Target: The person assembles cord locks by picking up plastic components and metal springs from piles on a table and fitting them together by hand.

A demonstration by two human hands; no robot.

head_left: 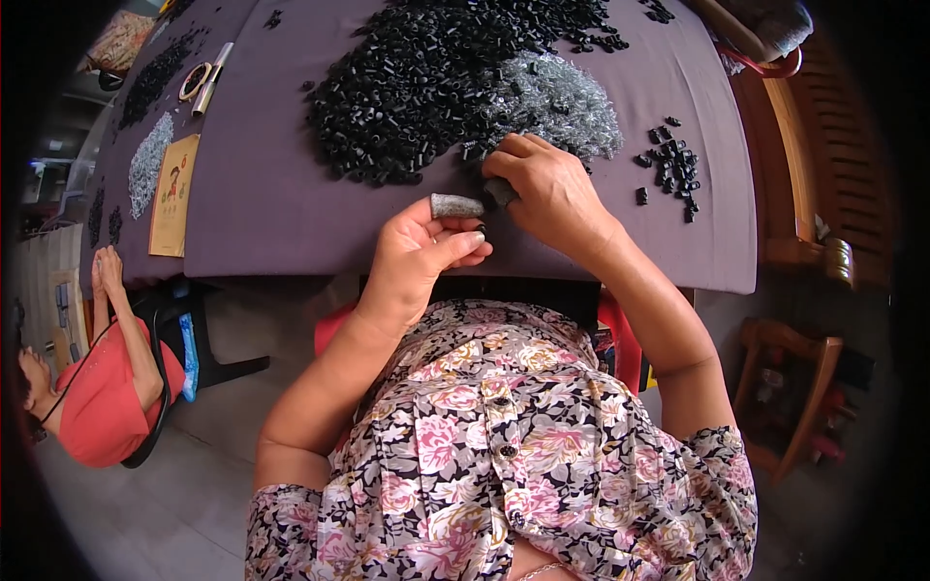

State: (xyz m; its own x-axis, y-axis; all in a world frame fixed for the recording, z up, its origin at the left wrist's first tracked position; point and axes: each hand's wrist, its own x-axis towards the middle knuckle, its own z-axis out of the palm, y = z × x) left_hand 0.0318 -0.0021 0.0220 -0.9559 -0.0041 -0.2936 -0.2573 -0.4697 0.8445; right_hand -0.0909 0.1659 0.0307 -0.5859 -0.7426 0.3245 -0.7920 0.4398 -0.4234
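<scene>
My left hand (412, 259) is closed above the table's near edge. A grey cover wraps its index finger, which points right. At its thumb tip a small black plastic piece (481, 229) shows, pinched against the fingers. Just to the right, my right hand (547, 189) is bent downward with its fingers drawn together, one of them also in a grey cover. What it grips, if anything, is hidden. Beyond both hands spreads a big heap of short black plastic tubes (407, 97). Small clear plastic pieces (562, 97) form a pile against the heap's right side, just past my right hand.
A dull purple cloth (252, 145) covers the table. Several loose black pieces (673, 169) lie at the right. Leftward are scissors (199, 82), a tan booklet (174, 198) and another clear pile (150, 165). A person in a red top (111, 397) sits at the left. A wooden chair (790, 387) stands right.
</scene>
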